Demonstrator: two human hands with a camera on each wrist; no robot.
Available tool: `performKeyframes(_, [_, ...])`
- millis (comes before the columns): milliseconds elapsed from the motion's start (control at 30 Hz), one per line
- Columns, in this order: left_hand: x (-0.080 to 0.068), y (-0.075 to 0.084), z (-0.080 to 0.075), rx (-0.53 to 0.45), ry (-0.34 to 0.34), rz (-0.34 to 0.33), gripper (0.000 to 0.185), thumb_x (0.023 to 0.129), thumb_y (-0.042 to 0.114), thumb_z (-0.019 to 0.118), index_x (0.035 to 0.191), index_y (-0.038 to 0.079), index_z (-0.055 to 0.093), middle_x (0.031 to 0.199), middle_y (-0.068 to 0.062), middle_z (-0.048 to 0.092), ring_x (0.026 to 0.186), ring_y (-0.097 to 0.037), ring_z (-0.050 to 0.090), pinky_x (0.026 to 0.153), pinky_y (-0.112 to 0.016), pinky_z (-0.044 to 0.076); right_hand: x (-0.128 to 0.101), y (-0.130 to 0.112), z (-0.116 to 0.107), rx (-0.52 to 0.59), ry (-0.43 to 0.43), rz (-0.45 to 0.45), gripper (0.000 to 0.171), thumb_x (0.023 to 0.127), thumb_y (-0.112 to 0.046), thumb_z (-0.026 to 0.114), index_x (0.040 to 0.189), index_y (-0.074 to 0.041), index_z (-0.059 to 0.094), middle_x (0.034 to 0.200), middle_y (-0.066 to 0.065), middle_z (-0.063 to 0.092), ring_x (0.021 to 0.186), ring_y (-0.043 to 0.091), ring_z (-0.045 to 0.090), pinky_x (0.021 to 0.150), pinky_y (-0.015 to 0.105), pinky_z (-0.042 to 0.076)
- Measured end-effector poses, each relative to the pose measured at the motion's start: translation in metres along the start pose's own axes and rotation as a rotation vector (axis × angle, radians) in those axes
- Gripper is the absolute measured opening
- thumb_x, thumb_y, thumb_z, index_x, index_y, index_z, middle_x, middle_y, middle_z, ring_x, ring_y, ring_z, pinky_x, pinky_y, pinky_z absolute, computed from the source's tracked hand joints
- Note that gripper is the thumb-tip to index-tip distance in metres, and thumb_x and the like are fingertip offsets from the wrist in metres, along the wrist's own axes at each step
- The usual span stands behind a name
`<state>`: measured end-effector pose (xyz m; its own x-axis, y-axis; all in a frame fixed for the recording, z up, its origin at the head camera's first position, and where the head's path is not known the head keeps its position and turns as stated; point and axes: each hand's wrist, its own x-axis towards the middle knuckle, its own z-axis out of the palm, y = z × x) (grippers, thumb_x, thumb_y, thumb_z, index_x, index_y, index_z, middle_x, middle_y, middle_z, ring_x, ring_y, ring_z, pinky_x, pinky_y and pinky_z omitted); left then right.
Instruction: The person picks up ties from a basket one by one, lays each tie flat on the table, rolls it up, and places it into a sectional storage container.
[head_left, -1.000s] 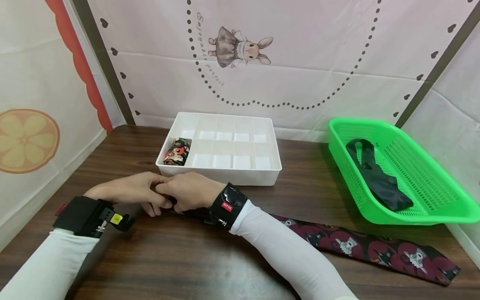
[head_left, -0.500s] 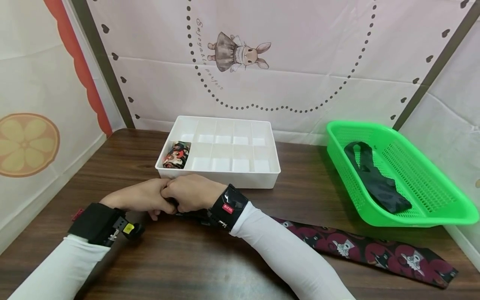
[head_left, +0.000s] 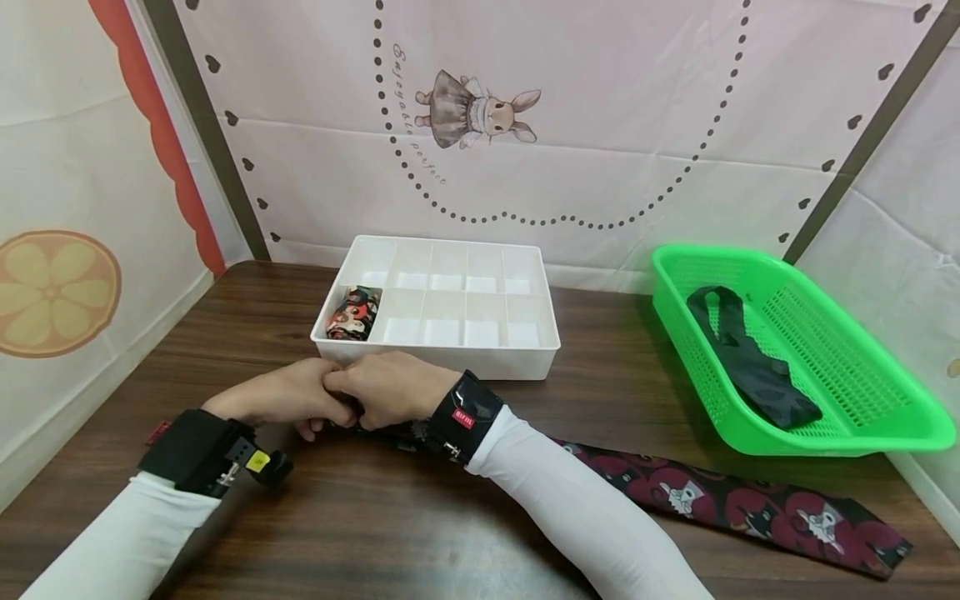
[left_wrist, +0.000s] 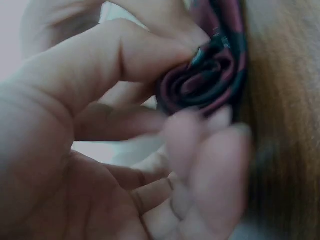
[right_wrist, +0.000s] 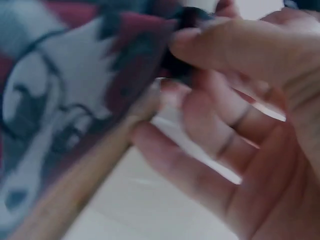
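Tie [head_left: 735, 504] tail crept left; both hands pinch its dark-red, prob. tight roll [left_wrist: 207, 80].

the tie [head_left: 750, 500] on the near right is dark maroon with red blotches and small white-and-black figures; its rolled end [left_wrist: 207, 82] shows maroon and dark green. the far basket [head_left: 862, 417] is bright green, holding a black cloth [head_left: 750, 367]. the divided tray [head_left: 480, 358] is white, the table [head_left: 375, 517] dark brown woodgrain.
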<state>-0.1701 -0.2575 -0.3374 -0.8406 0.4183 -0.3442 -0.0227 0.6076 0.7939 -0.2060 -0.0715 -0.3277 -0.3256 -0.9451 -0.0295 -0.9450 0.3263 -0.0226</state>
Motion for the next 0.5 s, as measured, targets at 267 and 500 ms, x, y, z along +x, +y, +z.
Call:
performKeyframes(267, [-0.001, 0.005, 0.006, 0.068, 0.055, 0.029, 0.037, 0.084, 0.010, 0.084, 0.111, 0.003, 0.060, 0.083, -0.004, 0.061, 0.063, -0.021, 0.058, 0.050, -0.034, 0.051, -0.003, -0.003, -0.005, -0.040, 0.018, 0.002, 0.014, 0.091, -0.014, 0.080, 0.103, -0.019, 0.074, 0.091, -0.006, 0.065, 0.087, 0.010, 0.059, 0.078, 0.023, 0.050])
performKeyframes(500, [-0.009, 0.010, -0.004, 0.026, -0.025, -0.010, 0.035, 0.090, 0.017, 0.079, 0.118, 0.003, 0.064, 0.090, -0.007, 0.068, 0.072, -0.024, 0.064, 0.060, -0.040, 0.058, -0.003, 0.000, -0.002, 0.008, 0.063, -0.029, 0.016, 0.091, -0.016, 0.084, 0.100, -0.018, 0.071, 0.087, -0.008, 0.066, 0.085, 0.009, 0.061, 0.076, 0.022, 0.049])
